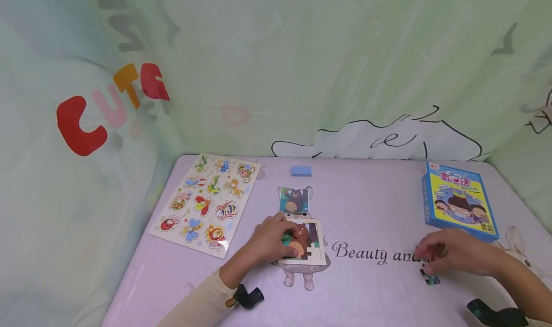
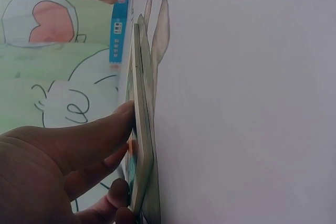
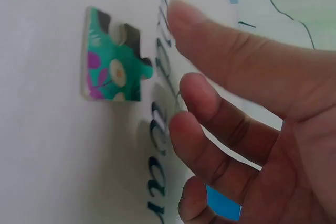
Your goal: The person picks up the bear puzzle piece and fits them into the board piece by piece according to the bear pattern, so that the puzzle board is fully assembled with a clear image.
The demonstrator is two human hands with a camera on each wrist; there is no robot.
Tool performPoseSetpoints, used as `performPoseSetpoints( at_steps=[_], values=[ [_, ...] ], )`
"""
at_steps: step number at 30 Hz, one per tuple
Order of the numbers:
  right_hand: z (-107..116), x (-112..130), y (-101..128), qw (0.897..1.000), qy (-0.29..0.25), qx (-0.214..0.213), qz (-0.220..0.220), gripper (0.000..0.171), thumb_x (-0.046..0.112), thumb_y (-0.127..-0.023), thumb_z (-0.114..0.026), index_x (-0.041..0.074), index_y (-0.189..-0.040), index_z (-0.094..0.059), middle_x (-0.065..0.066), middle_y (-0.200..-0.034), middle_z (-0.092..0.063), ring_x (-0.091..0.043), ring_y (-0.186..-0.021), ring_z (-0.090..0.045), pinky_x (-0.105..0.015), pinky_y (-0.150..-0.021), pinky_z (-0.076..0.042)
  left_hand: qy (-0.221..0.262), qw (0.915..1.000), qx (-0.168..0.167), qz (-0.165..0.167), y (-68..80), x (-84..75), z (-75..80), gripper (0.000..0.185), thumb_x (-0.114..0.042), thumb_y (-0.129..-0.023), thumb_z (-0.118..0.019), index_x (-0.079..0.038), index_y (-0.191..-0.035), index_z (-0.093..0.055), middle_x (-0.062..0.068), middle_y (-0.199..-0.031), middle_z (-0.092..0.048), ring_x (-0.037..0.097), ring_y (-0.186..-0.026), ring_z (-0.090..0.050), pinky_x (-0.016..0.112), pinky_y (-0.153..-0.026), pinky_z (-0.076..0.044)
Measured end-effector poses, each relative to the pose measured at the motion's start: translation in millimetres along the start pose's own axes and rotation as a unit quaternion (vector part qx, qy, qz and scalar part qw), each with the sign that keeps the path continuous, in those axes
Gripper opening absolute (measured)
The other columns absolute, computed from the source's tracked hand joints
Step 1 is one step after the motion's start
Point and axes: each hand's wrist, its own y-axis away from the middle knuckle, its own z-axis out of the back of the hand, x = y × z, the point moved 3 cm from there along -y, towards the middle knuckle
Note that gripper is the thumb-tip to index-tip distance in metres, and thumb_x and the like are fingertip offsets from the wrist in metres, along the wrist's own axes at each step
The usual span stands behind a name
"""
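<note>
A small jigsaw board (image 1: pixel 321 250) with a pale frame and a brown bear picture lies on the table, with a dark-edged gap at the right of its picture. My left hand (image 1: pixel 271 240) rests on its left part; in the left wrist view the thumb and fingers touch the board's face (image 2: pixel 139 129). Far to the right, one loose jigsaw piece (image 3: pixel 116 61), teal with purple and cream flowers, lies flat. Just above it hovers my right hand (image 1: pixel 457 252), its fingers relaxed and apart from the piece, holding nothing.
A bear picture card (image 1: pixel 294 200) lies behind the board, with a small blue block (image 1: pixel 301 171) farther back. At left is a wooden insect puzzle board (image 1: pixel 207 202). A blue and yellow box (image 1: pixel 460 202) stands beyond my right hand. Fabric walls (image 1: pixel 345 77) rise behind the table.
</note>
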Motion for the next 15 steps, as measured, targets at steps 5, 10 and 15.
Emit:
performPoseSetpoints(
  at_steps=[5, 10, 15],
  values=[
    [-4.6, -7.8, -0.7, 1.0, 0.012, 0.001, -0.027, 0.027, 0.038, -0.073, -0.077, 0.027, -0.095, -0.068, 0.004, -0.079, -0.057, -0.006, -0.07, -0.05, -0.022, -0.057, -0.04, 0.0, 1.0, 0.0, 0.001, 0.0, 0.0, 0.2, 0.033, -0.037, -0.07, -0.081, -0.027, -0.097, -0.066, -0.008, -0.098, -0.049, 0.013, -0.087, -0.043, 0.033, -0.072, -0.034],
    [-8.0, -10.1, -2.8, 0.999, 0.026, -0.003, -0.033, 0.03, 0.041, -0.069, -0.079, 0.027, -0.091, -0.065, 0.004, -0.077, -0.056, -0.006, -0.069, -0.049, -0.022, -0.056, -0.04, 0.004, 1.0, 0.0, 0.001, -0.4, 0.3, -0.8, 0.032, -0.037, -0.07, -0.081, -0.028, -0.096, -0.066, -0.008, -0.097, -0.049, 0.013, -0.088, -0.043, 0.033, -0.072, -0.034],
    [-7.9, -10.2, -5.4, 0.997, 0.045, -0.019, -0.051, 0.028, 0.043, -0.069, -0.078, 0.027, -0.087, -0.064, 0.006, -0.074, -0.055, -0.005, -0.068, -0.048, -0.021, -0.057, -0.039, 0.002, 1.0, -0.001, 0.002, -0.5, 0.0, -0.5, 0.032, -0.037, -0.069, -0.081, -0.027, -0.096, -0.066, -0.007, -0.098, -0.049, 0.013, -0.088, -0.043, 0.033, -0.073, -0.034]
  ],
)
